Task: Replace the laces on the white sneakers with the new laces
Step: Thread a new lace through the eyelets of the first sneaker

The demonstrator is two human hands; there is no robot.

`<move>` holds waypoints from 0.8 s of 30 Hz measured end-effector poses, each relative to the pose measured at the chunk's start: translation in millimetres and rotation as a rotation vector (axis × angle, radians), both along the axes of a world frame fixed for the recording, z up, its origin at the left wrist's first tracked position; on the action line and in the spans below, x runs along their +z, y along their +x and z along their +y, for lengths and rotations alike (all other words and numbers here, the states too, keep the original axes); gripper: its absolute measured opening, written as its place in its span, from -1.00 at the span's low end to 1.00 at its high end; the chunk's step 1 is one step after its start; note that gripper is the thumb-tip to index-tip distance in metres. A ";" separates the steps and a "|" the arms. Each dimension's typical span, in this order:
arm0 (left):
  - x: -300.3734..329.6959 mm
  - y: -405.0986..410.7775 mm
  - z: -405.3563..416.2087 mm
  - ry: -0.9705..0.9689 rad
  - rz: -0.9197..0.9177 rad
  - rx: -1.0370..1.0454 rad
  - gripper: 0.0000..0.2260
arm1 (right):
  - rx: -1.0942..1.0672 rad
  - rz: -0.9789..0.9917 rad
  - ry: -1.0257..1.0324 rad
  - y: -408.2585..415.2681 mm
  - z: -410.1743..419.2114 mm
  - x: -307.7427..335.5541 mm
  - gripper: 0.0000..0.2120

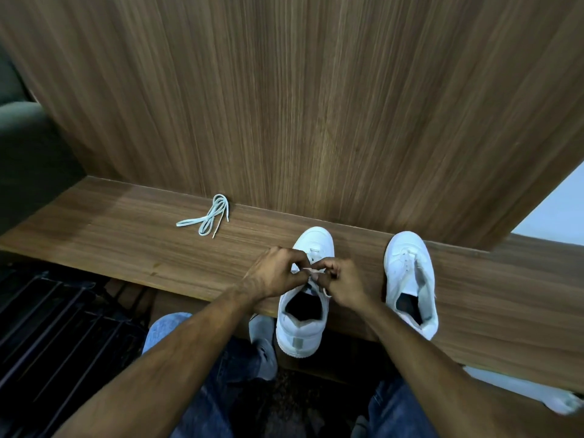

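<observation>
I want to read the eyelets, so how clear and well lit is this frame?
Head view: dim warm light, wide-angle bending at the edges; left hand and right hand pinch lace over the near sneaker, hiding its eyelets; the far sneaker looks soft.

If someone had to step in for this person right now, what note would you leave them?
Left hand and right hand: both pinch a lace over the left sneaker.
Right sneaker stands beside it on the wooden shelf, untouched.
A loose bundled lace lies further left.
Done: hard to tell; the hands hide the eyelets.
Left: finish this sneaker, then do the other.
</observation>
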State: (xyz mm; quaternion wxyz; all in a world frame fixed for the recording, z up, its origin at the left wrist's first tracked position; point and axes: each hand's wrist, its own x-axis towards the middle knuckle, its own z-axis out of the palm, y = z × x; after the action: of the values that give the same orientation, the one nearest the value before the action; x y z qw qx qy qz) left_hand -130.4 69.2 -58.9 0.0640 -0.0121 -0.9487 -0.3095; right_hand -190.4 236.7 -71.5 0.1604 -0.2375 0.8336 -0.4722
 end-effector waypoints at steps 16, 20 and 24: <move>-29.6 9.5 25.4 0.019 0.162 0.338 -0.96 | -0.134 -0.743 -0.194 1.9 -4.3 11.4 -0.79; -25.6 16.3 29.6 -0.002 0.114 0.265 -0.83 | -0.154 -0.748 -0.182 1.2 -7.7 9.1 -0.76; -15.7 23.2 33.6 -0.077 0.054 0.253 -0.82 | -0.181 -0.703 -0.170 2.4 -10.8 3.4 -0.75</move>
State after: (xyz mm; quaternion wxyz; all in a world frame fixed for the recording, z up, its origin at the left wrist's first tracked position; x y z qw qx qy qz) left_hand -107.2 102.8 -74.6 0.1277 0.0966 -0.9518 -0.2617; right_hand -188.0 225.9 -68.1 0.3743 0.0014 0.7031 -0.6046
